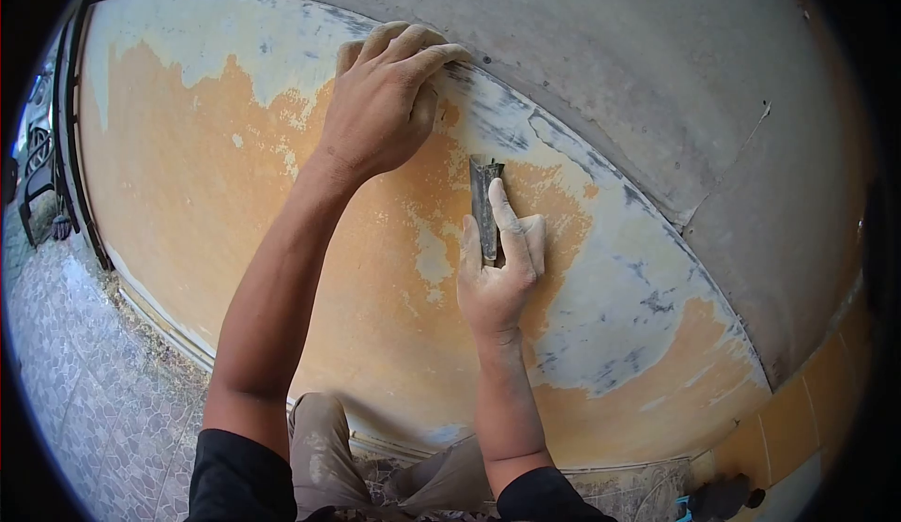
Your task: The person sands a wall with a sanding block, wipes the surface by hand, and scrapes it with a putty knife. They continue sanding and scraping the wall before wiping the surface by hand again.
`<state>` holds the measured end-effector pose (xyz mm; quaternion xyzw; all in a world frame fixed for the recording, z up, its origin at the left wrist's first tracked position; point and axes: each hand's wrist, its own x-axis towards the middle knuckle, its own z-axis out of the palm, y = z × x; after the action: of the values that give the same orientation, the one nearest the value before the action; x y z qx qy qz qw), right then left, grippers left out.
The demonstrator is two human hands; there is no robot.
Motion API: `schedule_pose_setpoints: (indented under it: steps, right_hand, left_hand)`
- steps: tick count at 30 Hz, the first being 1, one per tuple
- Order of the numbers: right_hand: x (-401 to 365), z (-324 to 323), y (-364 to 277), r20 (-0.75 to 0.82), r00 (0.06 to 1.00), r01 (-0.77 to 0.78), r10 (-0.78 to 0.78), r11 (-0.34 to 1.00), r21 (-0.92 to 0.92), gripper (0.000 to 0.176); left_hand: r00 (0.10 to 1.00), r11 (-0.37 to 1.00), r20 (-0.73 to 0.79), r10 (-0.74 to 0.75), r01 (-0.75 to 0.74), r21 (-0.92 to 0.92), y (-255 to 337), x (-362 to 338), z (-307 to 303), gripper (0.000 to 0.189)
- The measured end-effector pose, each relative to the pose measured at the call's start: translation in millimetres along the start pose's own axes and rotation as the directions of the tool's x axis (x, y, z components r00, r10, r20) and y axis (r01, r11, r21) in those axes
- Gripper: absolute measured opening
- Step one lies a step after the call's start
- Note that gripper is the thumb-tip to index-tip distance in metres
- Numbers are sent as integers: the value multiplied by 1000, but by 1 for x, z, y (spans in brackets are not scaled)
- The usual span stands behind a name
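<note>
A wall panel (216, 193) with patchy orange and whitish paint fills the middle of the view. My left hand (394, 85), dusty at the fingers, rests near its upper edge, fingers bent and slightly apart on the surface. Lower and to the right, my right hand (502, 264) grips a narrow dark-grey sanding block (484, 207) with a ragged top end. Its index finger lies along the block and the thumb is on the left side. The block is against the panel, over worn orange and whitish paint. White dust coats the right hand.
A bare grey surface (648, 81) adjoins the panel's curved edge, with a crack at right. Stone-patterned floor (103, 381) lies at lower left, beside a dark post (75, 146) and a dark chair (39, 175). My dusty trousers (324, 447) show below. Orange tiles (788, 428) are at lower right.
</note>
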<state>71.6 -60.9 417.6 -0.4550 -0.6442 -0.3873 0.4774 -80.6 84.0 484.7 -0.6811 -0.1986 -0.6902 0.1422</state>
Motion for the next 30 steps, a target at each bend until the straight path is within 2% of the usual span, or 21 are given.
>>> schedule_pose_setpoints:
  steps: [3,4,5,6,8,9,10,12,13,14,16,17,20,21,24,27,30]
  right_hand:
    - [-2,-17,6,7,999,-50,50,999,3,54]
    - [0,-27,12,-14,999,-45,45,999,-10,54]
    - [-5,-36,21,-12,993,-115,115,993,-6,54]
    - [-12,-44,31,-18,993,-118,117,993,-21,54]
    - [-25,-60,47,-106,953,-268,283,954,133,54]
    - [-32,-72,49,-94,942,-306,321,941,143,54]
    - [-40,-83,53,-107,938,-317,331,940,130,54]
    - [-60,-104,63,-123,874,-443,470,876,192,56]
    - [-73,-116,66,-101,847,-494,522,843,215,55]
    - [-87,-126,72,-97,845,-497,526,839,221,55]
    - [-116,-142,81,-117,746,-613,655,745,263,53]
    - [-126,-146,82,-122,729,-627,673,729,275,51]
    - [-156,-154,85,-100,673,-687,733,669,283,50]
    - [-160,-152,81,-116,668,-689,735,670,276,52]
    - [-181,-146,76,-172,602,-726,779,625,287,55]
    - [-193,-134,71,-219,587,-716,780,626,309,55]
    - [-202,-131,66,-169,584,-735,794,606,305,55]
  left_hand:
    - [996,998,75,-56,55,19,3,-2,-2,36]
    - [999,999,41,-31,30,28,4,-3,-3,46]
    - [1000,999,6,-5,5,35,5,-3,-3,58]
    - [1000,1000,5,0,0,20,6,-2,-1,58]
    - [998,998,31,-50,49,31,6,-2,3,71]
    - [999,999,25,-46,46,24,7,-1,3,60]
    - [999,999,33,-35,35,7,6,-1,7,60]
    - [998,998,-45,-47,49,37,5,-3,14,49]
    - [998,998,-30,-62,63,29,7,-5,12,37]
    - [998,997,-25,-61,62,36,7,-8,17,37]
    - [990,995,-138,-29,41,90,5,-20,29,38]
    - [988,994,-144,-62,74,79,14,-27,36,44]
    - [985,983,-74,-157,163,86,43,-53,49,65]
    - [985,976,-2,-174,173,131,52,-61,48,73]
    - [985,984,25,-170,169,52,77,-87,58,76]
    - [986,993,114,-121,119,25,98,-110,59,80]
    - [973,998,223,-65,65,6,107,-128,54,83]
